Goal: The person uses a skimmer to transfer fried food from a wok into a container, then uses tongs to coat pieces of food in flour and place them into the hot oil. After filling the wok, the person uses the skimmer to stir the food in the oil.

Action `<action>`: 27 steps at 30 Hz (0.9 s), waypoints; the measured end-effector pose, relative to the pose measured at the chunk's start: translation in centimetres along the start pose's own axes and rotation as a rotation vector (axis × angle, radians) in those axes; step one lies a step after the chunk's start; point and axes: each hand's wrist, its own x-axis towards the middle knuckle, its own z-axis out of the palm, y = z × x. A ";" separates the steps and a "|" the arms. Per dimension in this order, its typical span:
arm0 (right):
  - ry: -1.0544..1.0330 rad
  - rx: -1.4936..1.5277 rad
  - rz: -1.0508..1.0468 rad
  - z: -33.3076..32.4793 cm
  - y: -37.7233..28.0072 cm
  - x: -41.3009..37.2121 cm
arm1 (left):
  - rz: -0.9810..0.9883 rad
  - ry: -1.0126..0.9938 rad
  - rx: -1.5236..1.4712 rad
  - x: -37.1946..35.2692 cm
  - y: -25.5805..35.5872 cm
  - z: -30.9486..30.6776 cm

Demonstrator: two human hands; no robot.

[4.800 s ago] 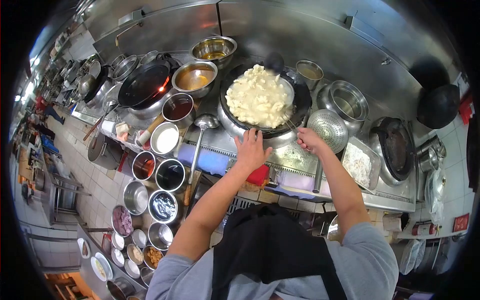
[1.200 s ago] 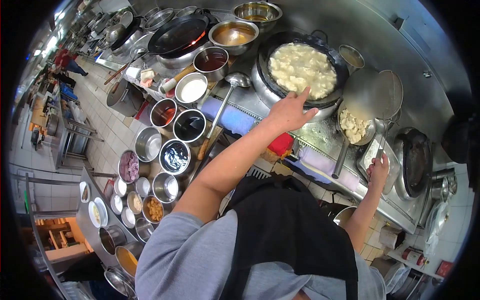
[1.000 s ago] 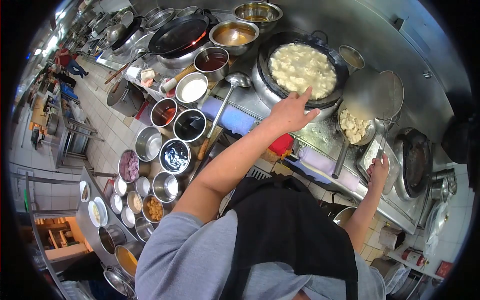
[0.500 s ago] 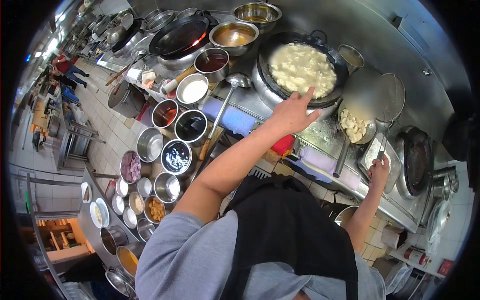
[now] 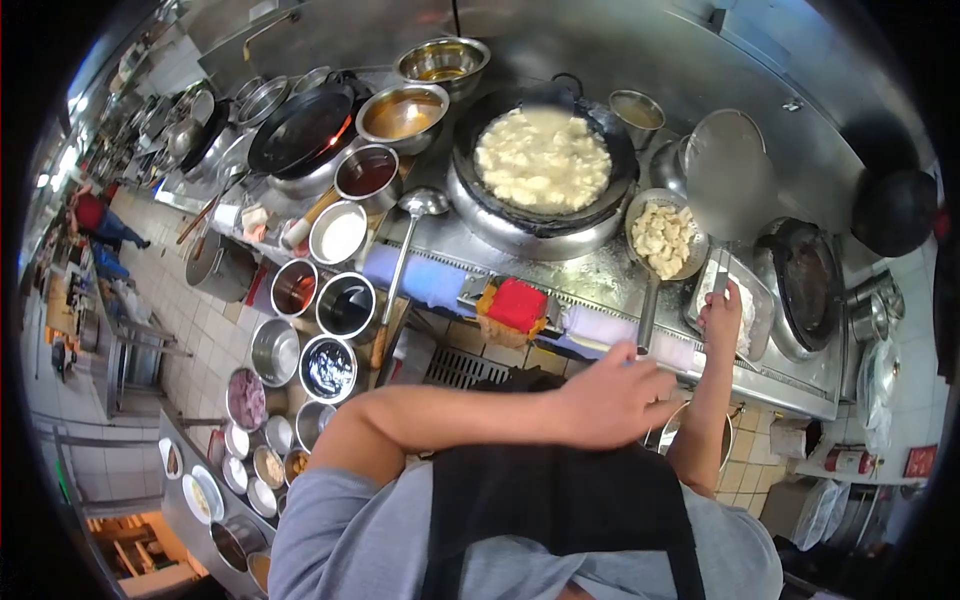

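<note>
My right hand (image 5: 721, 312) grips the upright metal handle of a round mesh skimmer (image 5: 725, 140); part of the skimmer is blurred. Below that hand lies a metal tray of white powder (image 5: 757, 330). My left hand (image 5: 615, 400) is in front of my apron, fingers apart and holding nothing, slightly smeared by motion. Just beyond its fingertips is the handle of a perforated ladle (image 5: 637, 208), which rests on the stove edge with pale cooked-looking pieces (image 5: 662, 240) in it. Further off, a wok (image 5: 610, 210) on the burner holds pale lumpy pieces (image 5: 545, 165) in bubbling liquid.
A long-handled ladle (image 5: 408, 235) lies along the counter. Several metal pots, including one of red sauce (image 5: 367, 172) and one of dark sauce (image 5: 345, 305), stand at left. A second wok (image 5: 300, 130) has flame beside it. A red cloth (image 5: 518, 303) hangs at the stove's front edge.
My left hand has drawn back from over the wok's near rim to in front of my apron. My right hand still holds the skimmer. The whole view has shifted.
</note>
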 end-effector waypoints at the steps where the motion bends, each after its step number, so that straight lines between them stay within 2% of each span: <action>1: -0.003 -0.064 -0.046 0.4 -0.2 0.0 | 0.009 0.052 -0.038 0.7 0.9 -2.2; 3: -0.033 -0.081 -0.048 1.6 -1.1 -0.1 | -0.029 0.141 -0.130 1.2 0.0 -4.5; 4: -0.075 -0.103 -0.045 2.1 -2.0 -0.1 | -0.125 0.143 -0.050 0.9 -2.2 -4.6; 5: -0.060 -0.096 -0.050 2.6 -2.3 0.6 | -0.283 0.179 0.003 0.4 -5.0 -3.6; 6: -0.121 -0.166 -0.077 3.2 -2.5 1.7 | -0.372 0.147 0.162 -0.6 -9.3 -2.0; 7: -0.190 -0.239 -0.105 3.8 -2.6 2.9 | -0.559 0.072 0.204 -2.2 -12.6 -0.7; 9: -0.201 -0.342 -0.116 5.2 -2.8 5.6 | -0.805 -0.003 0.344 -5.1 -16.8 1.1; 11: -0.216 -0.445 -0.140 6.8 -1.9 8.8 | -0.789 -0.032 0.382 -7.1 -18.9 1.7; 13: -0.144 -0.766 -0.519 7.8 -0.5 12.1 | -0.801 -0.128 0.412 -8.3 -20.0 2.6; 14: -0.146 -0.764 -0.531 8.5 -0.9 12.3 | -0.802 -0.118 0.418 -8.5 -20.0 2.8; 16: -0.112 -1.014 -0.700 9.5 -1.3 12.5 | -0.865 -0.230 0.414 -8.9 -20.0 3.7; 17: -0.083 -0.999 -0.921 9.7 -0.1 13.1 | -0.895 -0.268 0.404 -8.8 -19.8 3.8; 18: -0.084 -0.998 -0.929 10.0 0.3 13.2 | -0.897 -0.261 0.407 -8.8 -19.8 4.0; 20: -0.376 -0.932 -0.364 10.5 0.8 13.2 | -0.931 -0.259 0.435 -8.8 -19.8 4.3; 21: -0.381 -0.929 -0.371 10.7 0.0 11.7 | -0.947 -0.272 0.429 -8.6 -19.8 4.2; 23: -0.483 -0.444 0.122 11.6 -3.0 7.2 | -0.958 -0.269 0.430 -8.7 -20.0 4.1; 24: -0.491 -0.445 0.116 12.2 -2.5 7.1 | -0.965 -0.274 0.422 -8.7 -20.1 4.2; 27: -0.595 -0.208 0.385 13.9 -1.2 6.9 | -0.988 -0.273 0.408 -8.5 -20.1 4.0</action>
